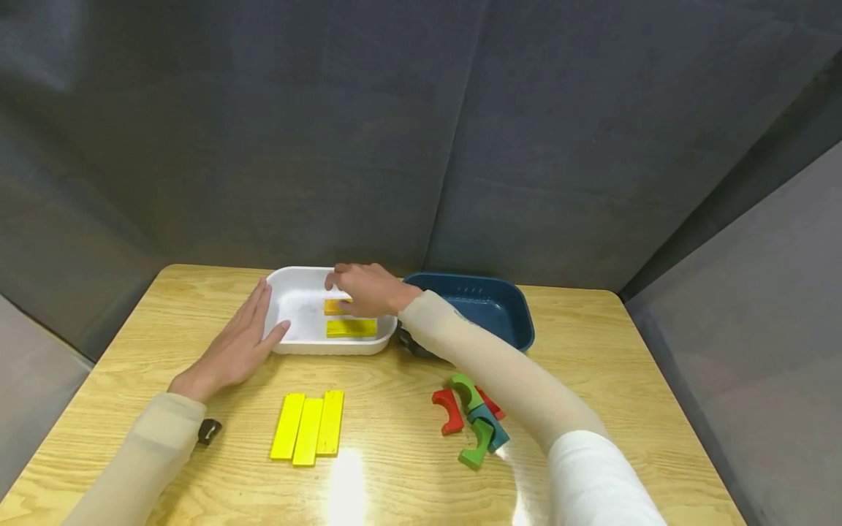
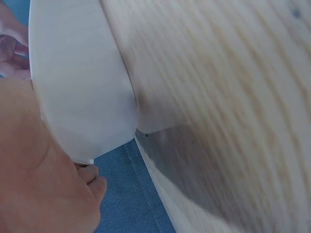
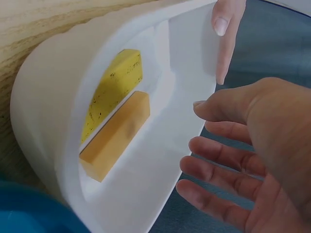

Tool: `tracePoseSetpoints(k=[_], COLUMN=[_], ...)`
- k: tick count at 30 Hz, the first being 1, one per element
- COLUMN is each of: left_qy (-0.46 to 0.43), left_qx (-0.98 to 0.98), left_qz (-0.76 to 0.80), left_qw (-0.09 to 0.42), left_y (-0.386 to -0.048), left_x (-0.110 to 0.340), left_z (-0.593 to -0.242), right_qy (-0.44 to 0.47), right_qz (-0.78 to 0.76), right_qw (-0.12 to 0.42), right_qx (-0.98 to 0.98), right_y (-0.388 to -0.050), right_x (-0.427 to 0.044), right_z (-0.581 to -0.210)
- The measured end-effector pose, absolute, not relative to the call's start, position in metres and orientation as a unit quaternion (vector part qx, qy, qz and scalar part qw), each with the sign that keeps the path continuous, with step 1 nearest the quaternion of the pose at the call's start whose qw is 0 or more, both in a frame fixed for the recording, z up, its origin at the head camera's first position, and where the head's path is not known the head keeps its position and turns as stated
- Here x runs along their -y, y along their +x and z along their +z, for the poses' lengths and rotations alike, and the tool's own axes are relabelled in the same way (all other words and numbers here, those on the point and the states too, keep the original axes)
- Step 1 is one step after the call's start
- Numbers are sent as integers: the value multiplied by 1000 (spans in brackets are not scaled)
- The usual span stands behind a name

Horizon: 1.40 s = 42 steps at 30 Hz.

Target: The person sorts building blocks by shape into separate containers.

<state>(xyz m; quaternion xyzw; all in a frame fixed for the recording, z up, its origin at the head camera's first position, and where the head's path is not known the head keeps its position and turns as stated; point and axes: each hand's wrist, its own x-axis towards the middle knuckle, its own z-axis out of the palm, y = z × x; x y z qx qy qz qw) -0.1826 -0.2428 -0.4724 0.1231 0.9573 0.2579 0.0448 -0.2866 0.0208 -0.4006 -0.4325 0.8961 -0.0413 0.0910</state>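
Note:
A white plastic tray [image 1: 296,314] stands at the back left of the table. My left hand [image 1: 237,347] rests along its left rim, fingers straight and thumb spread over the near edge. Over the tray's right half hovers my right hand [image 1: 371,288], its loosely bent fingers apart and holding nothing in the right wrist view. Inside the tray lie a yellow wooden block [image 1: 351,328] near the front wall and, just behind it, an orange wooden block [image 3: 116,138]. The head view shows the orange one partly covered by my right hand.
Three yellow wooden planks [image 1: 308,432] lie side by side in front of the white tray. A dark blue tray [image 1: 490,307] stands to its right, partly behind my right forearm. Several red, green and blue arch blocks [image 1: 449,411] are piled nearer me. Grey curtains border the table [image 1: 395,482].

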Motion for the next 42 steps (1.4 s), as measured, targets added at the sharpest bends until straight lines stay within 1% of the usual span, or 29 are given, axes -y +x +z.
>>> tracePoseSetpoints(k=[15,21,33,42], left_qy=[122,120,120,125], left_qx=[-958,-959,-958,-957], left_qz=[255,254,256,258], left_qw=[44,43,41,36], left_y=[-184,-185,-185,-185], left_x=[244,244,242,242], left_z=[-472,-472,-471,-471], right_qy=[-432,-453,-482,-476], right_qz=[-38,-44,-39,-52], right_qw=[78,52,24,29], right_qx=[-898,-889,-875,-877], right_y=[-265,-257,-240,-224], right_x=[-31,-35,-47,-56], right_z=[-389,-388,-380,-375])
